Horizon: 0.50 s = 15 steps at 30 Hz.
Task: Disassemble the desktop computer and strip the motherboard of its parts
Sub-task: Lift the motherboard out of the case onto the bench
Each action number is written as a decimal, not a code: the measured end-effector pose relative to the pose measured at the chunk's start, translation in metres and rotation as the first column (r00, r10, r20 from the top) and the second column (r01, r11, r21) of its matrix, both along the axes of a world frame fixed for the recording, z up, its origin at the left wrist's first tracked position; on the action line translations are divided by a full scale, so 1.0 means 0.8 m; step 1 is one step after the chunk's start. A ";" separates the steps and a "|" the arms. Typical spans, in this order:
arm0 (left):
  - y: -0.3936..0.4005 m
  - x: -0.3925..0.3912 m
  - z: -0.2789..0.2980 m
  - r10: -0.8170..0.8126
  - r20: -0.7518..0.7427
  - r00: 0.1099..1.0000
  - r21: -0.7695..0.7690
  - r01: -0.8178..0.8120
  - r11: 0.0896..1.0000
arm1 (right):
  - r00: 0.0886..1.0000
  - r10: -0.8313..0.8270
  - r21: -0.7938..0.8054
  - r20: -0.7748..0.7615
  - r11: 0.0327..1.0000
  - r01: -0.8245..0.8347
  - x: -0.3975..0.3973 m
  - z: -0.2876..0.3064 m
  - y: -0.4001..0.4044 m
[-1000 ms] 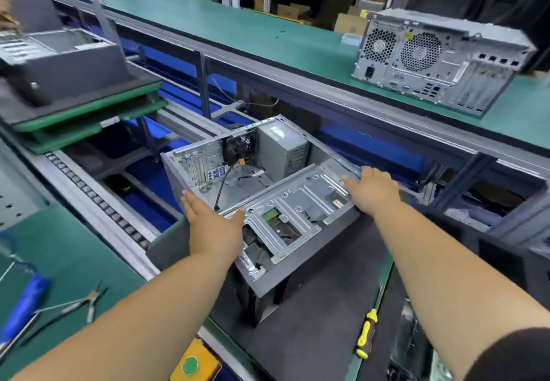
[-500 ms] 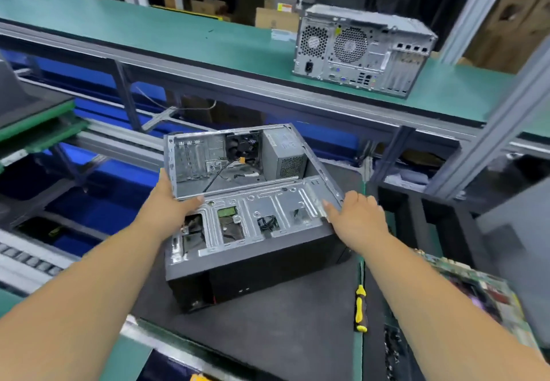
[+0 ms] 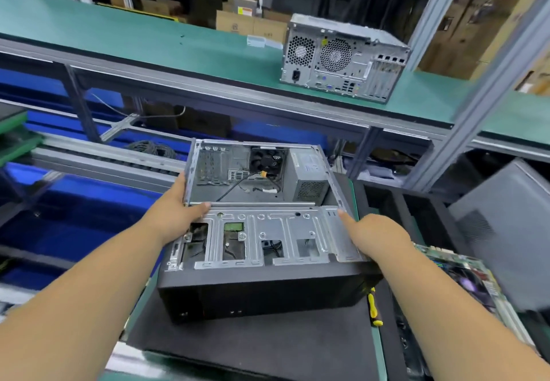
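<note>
The computer case has swung round since a moment ago and now sits square in the middle of the frame, on the black mat of the worktop. Its open side faces up and its dark front faces the person.

The left hand grips the left wall of the case, with the thumb hooked over the edge onto the metal drive tray. The right hand lies on the right edge of the case. Its fingers look mostly straight, but I cannot tell if any wrap under the rim. One hand on each side is probably there to keep the box steady while it is set in place.

Inside, at the back, sit a black fan and a grey power box, with a loose black cable lying on the bare floor of the case. No board shows in there. A green board lies at the right edge of the frame, so it looks like the motherboard is already out.

A screwdriver with a yellow handle rests on the mat just beside the right corner of the case, handy for the next screws. A second computer stands well apart on the green shelf at the upper right, probably waiting its turn.
</note>
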<state>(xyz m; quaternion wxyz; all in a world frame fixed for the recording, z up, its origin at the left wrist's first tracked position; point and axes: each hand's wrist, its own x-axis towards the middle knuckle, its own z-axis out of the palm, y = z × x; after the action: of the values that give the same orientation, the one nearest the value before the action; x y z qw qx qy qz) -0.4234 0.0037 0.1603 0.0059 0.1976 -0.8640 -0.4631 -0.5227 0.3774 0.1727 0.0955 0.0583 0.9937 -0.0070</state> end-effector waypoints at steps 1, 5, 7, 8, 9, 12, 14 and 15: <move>-0.002 -0.001 -0.001 -0.011 0.010 1.000 -0.001 0.011 1.000 | 0.998 0.006 -0.015 0.055 1.000 -0.005 -0.004 0.001 0.000; -0.007 -0.022 0.001 0.096 0.103 0.990 0.081 -0.104 0.991 | 0.973 0.005 -0.163 0.233 0.986 0.034 -0.026 0.018 -0.013; -0.008 -0.037 0.004 0.231 0.157 0.960 0.169 -0.256 0.952 | 0.971 0.019 -0.268 0.239 0.962 0.048 -0.038 0.022 -0.026; -0.008 -0.044 0.006 0.258 0.177 0.950 0.195 -0.291 0.937 | 0.973 0.022 -0.317 0.229 0.947 0.053 -0.045 0.023 -0.033; -0.007 -0.050 0.009 0.267 0.203 0.942 0.202 -0.307 0.930 | 0.971 0.011 -0.371 0.238 0.925 0.081 -0.053 0.024 -0.040; -0.008 -0.059 0.011 0.266 0.324 0.908 0.201 -0.341 0.918 | 0.942 -0.012 -0.455 0.334 0.874 0.172 -0.079 0.025 -0.057; -0.015 -0.065 0.006 0.206 0.393 0.896 0.299 -0.336 0.893 | 0.938 0.013 -0.417 0.347 0.898 0.142 -0.091 0.022 -0.064; -0.018 -0.066 0.005 0.183 0.417 0.890 0.337 -0.338 0.879 | 0.943 0.002 -0.418 0.334 0.896 0.147 -0.095 0.022 -0.066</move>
<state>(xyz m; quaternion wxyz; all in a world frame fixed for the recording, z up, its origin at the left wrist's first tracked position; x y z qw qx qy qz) -0.4761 -0.0104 0.1643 -0.1355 0.3954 -0.7005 -0.5784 -0.5990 0.3243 0.1904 0.2685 0.0732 0.9341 -0.2238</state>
